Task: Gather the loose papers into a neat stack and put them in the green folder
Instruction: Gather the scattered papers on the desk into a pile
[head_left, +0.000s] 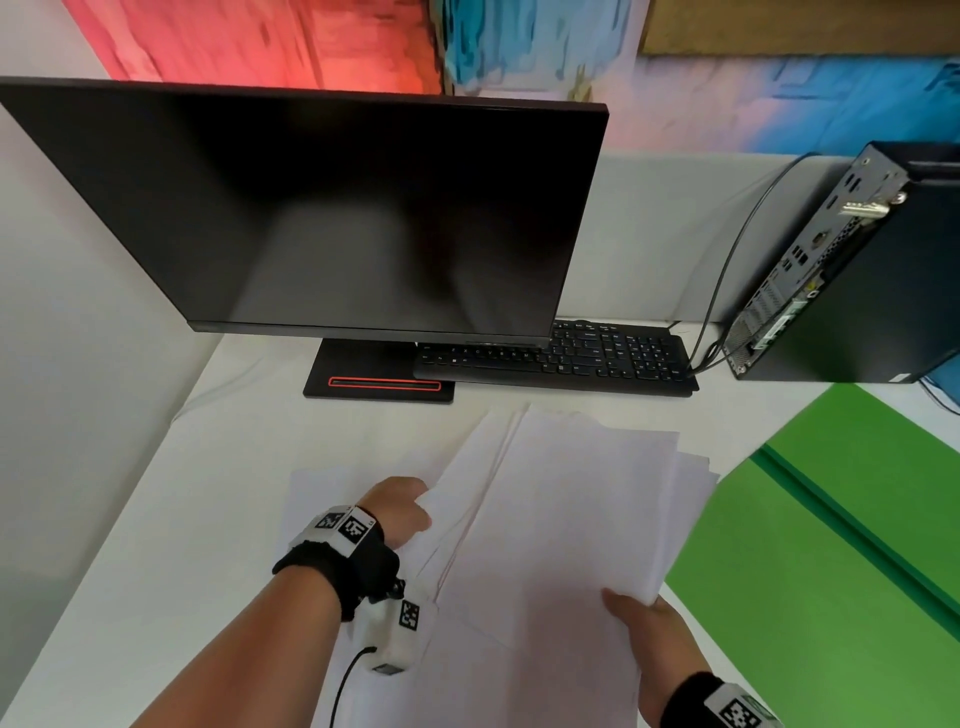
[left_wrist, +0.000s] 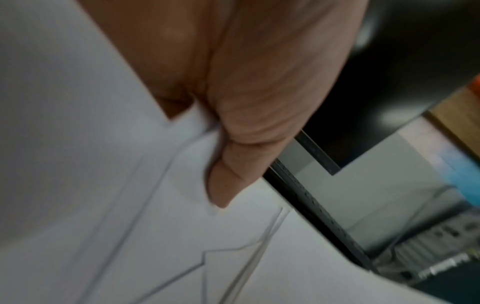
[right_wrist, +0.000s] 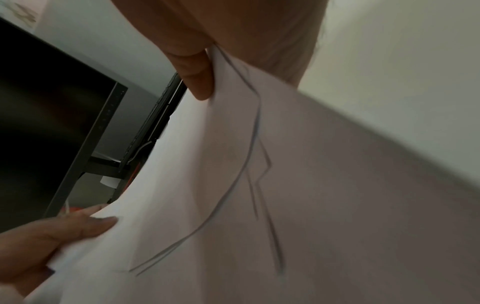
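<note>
A loose stack of white papers (head_left: 561, 519) is held up over the white desk, its edges fanned out unevenly. My left hand (head_left: 402, 512) grips the stack's left edge, with the thumb (left_wrist: 228, 185) pressed on the top sheet. My right hand (head_left: 644, 623) pinches the near right corner; in the right wrist view its thumb (right_wrist: 197, 82) lies on the papers (right_wrist: 311, 185). One more white sheet (head_left: 322, 499) lies flat on the desk under my left wrist. The green folder (head_left: 831, 545) lies open to the right of the stack.
A black monitor (head_left: 311, 218) stands at the back on its base (head_left: 379, 382). A black keyboard (head_left: 561, 358) lies behind the papers. A black computer case (head_left: 852, 275) with cables stands at the back right. White partition walls bound the desk (head_left: 156, 545) at left and rear.
</note>
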